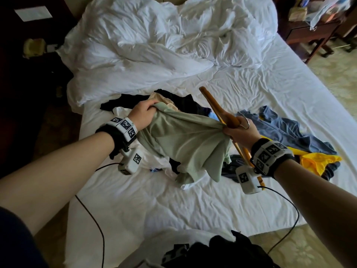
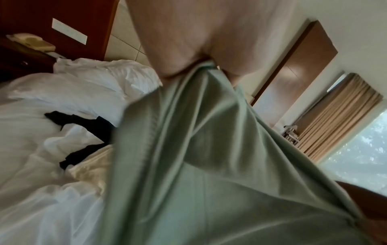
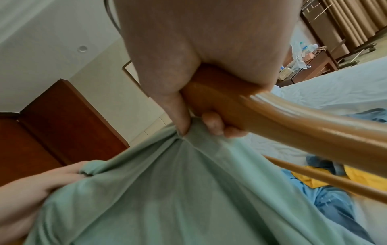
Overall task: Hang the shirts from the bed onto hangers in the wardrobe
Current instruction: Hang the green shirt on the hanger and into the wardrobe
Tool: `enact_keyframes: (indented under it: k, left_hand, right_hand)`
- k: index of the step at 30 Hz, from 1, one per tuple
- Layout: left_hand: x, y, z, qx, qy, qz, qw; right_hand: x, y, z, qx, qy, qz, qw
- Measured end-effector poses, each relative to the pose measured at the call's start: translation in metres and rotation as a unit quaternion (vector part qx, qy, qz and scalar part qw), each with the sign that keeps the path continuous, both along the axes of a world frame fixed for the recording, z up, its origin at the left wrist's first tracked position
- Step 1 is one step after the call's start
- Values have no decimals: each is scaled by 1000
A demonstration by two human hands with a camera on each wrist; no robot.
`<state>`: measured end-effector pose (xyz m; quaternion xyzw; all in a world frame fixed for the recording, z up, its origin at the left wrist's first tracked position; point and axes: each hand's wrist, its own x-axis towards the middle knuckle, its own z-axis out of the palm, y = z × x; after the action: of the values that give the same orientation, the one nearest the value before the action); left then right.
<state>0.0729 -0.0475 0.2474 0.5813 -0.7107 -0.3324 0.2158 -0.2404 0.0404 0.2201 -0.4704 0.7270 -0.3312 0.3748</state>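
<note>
While the pale green shirt [image 1: 179,140] hung stretched between both hands above the heap of clothes on the bed [image 1: 251,97], its span ran left to right. The left hand [image 1: 144,115] bunched one end in curled fingers; the right hand [image 1: 241,132] pinched the other end with thumb and fingertips while gripping the wooden hanger [image 1: 214,105], whose long axis slanted from near right to far left, just beside that right-hand pinch.
</note>
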Motion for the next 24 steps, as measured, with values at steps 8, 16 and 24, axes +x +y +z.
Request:
enact_keyframes:
  k: [8, 16, 24]
  left_hand:
    - [8, -13, 27, -111, -24, 164, 980]
    - [-8, 20, 2, -25, -211, -105, 972]
    - [-102, 60, -35, 42, -150, -196, 968]
  right_hand:
    - [-3, 12, -16, 60, 101, 124, 985]
    - [37, 5, 13, -16, 50, 136, 989]
    - [69, 0, 28, -60, 22, 177, 982]
